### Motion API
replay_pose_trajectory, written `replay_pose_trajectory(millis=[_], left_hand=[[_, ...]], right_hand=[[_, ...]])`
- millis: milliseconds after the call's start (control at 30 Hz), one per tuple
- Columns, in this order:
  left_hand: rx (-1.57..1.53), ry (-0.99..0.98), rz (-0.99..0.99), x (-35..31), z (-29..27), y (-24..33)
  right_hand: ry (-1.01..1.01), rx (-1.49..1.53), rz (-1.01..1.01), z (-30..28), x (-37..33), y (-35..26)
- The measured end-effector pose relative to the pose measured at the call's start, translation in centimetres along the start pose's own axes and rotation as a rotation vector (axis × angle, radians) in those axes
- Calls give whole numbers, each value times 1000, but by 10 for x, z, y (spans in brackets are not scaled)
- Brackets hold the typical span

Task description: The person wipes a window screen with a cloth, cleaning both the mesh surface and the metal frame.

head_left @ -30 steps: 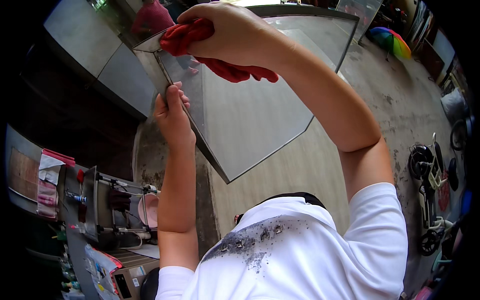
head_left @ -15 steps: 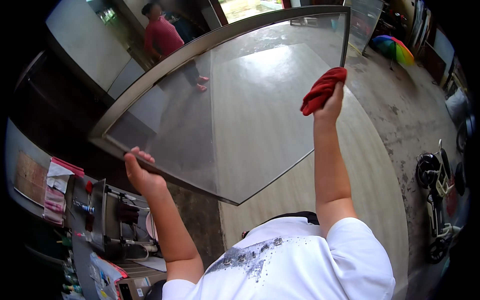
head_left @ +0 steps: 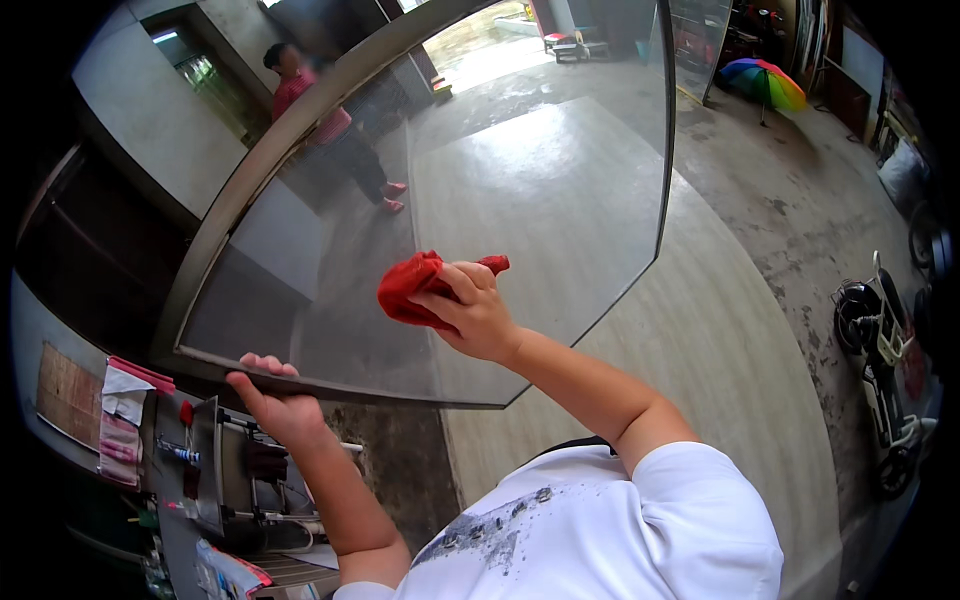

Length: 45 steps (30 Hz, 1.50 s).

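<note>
A large window screen (head_left: 540, 210) with a grey metal frame is tilted up before me, and the floor shows through its pane. My left hand (head_left: 283, 405) grips the lower left edge of the frame, thumb on the near side and fingertips showing over the edge. A bunched red cloth (head_left: 410, 290) lies against the pane, left of its middle. My right hand (head_left: 475, 308) is closed on that cloth, and one end of it pokes out beyond the fingers.
A person (head_left: 325, 130) in a red top stands beyond the screen at the far left. A rainbow umbrella (head_left: 765, 85) is open on the floor at the far right, with a bicycle-like vehicle (head_left: 880, 360) nearer. Racks and hanging towels (head_left: 122, 430) stand at the left.
My right hand has brought the red cloth from the screen's right edge down and left across the pane. The screen has shifted slightly left; my left hand still grips its frame.
</note>
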<state>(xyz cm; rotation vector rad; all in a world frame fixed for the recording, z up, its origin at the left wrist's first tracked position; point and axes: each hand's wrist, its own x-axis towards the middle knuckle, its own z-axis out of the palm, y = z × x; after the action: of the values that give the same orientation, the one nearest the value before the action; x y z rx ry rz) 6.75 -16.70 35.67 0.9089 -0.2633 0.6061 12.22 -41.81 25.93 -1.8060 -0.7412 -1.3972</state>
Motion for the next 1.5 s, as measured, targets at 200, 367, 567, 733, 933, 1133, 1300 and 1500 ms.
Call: replay_pose_trajectory(millis=[200,367,567,733,933,1133,1300,1500], left_hand=[[-44,-36,-4,-10,-16,22],[-43,-29,-7,-12,-11,18],[-104,-71,-15,-7,-9,21],[-124,-104,-17,-13,-9,30],[-150,-158,-38,-16,-21,42],[-135,-134,-24,-11,-18,39],[-119,-113,-23,-10,-7,37],[-151,-206,12,-15,-12,51]], right_hand=[[328,-209,291,-50,23,87],[583,-89,534,-81,41,114],[49,-24,94,-16,-9,18],[191,-131,135,-42,4,64],[660,-42,684,-116,36,189],[415,-61,436,-56,10,124],[-11,51,65,-10,-18,18],[151,-10,197,-20,-28,61]])
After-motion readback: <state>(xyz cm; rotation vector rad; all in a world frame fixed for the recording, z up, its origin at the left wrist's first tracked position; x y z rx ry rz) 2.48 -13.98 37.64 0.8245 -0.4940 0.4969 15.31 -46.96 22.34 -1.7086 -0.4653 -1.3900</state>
